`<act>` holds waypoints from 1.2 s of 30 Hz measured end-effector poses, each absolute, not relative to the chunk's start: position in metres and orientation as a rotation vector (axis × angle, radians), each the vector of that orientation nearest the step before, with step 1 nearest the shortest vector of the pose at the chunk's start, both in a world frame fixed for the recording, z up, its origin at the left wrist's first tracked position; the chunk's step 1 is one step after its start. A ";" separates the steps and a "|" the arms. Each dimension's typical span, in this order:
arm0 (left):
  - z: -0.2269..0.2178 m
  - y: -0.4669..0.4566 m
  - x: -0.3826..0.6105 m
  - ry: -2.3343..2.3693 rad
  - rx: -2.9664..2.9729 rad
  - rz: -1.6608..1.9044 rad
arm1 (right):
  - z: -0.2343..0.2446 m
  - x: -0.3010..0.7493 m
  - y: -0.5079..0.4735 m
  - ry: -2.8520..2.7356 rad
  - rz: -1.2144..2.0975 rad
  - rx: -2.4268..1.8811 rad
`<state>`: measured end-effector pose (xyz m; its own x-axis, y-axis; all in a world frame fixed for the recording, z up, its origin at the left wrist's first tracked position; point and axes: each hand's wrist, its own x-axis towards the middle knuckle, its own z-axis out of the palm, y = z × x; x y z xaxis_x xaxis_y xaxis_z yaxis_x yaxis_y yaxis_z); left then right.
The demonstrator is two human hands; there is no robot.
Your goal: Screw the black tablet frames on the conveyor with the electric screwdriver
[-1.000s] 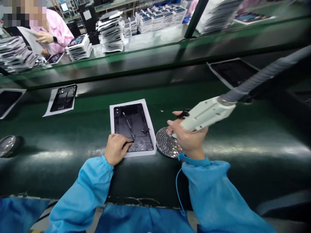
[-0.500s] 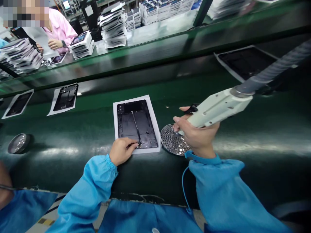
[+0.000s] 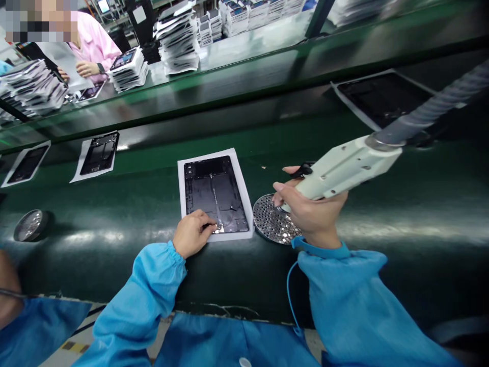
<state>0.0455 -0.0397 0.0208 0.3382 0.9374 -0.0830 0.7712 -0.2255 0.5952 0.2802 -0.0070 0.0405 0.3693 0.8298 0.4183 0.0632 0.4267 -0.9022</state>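
Observation:
A dark tablet housing [image 3: 200,193] lies on a white sheet [image 3: 240,186] in front of me. My left hand [image 3: 192,234] is at its lower edge, thumb and fingers pinched on the small end of a thin flat cable [image 3: 216,198] that runs up the housing's middle. My right hand [image 3: 315,216] grips a pale electric screwdriver [image 3: 344,171] with a ribbed grey hose [image 3: 435,109]. Its lower end points down at a round, hole-patterned metal dish [image 3: 267,220], where small shiny pieces lie. The dish stands just right of the sheet; my hand hides part of it.
More housings on sheets lie on the green belt at left [image 3: 100,153] and far right [image 3: 385,97]. A small metal dish [image 3: 30,226] stands at left. Beyond the belt's rail, a person in pink [image 3: 97,43] handles sheets beside tall stacks [image 3: 178,43]. Someone's arm [image 3: 8,280] shows lower left.
The cable's upper part has shifted slightly right and now looks lighter. My left fingers moved up slightly. The housings at left and far right have slid left. My right hand has barely moved.

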 end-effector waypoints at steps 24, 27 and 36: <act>0.012 -0.039 0.036 1.239 2.633 0.374 | 0.042 0.280 -0.010 -1.095 0.614 -0.993; 0.004 -0.038 0.041 1.245 2.616 0.484 | 0.045 0.274 -0.016 -1.086 0.653 -0.955; -0.005 -0.040 0.044 1.254 2.536 0.533 | 0.046 0.218 -0.023 -1.175 0.856 -0.929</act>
